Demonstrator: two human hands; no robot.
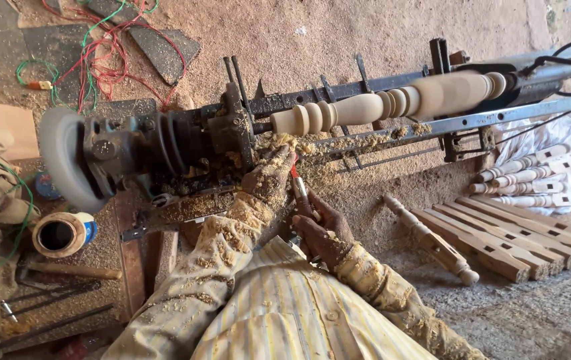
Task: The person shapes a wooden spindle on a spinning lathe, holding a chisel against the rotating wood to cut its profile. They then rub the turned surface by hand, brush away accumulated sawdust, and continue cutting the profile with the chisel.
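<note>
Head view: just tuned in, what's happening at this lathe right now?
A person in a sawdust-covered striped shirt works at a wood lathe holding a pale turned spindle. The left hand rests by the tool rest near the spindle's left end; the right hand grips a chisel angled up toward it. Finished legs lie to the right.

Smooth pale wood spindle (pixel 392 103), dark greasy metal lathe (pixel 165 143), sawdust-crusted striped cloth sleeves (pixel 232 240).

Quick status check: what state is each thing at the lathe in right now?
Turned wooden spindle: mounted on the lathe, shaped with beads.
Chisel: held in both hands.
Left hand: near the tip, coated in shavings.
Right hand: gripping the handle.
Finished legs: lying on the floor.
</note>
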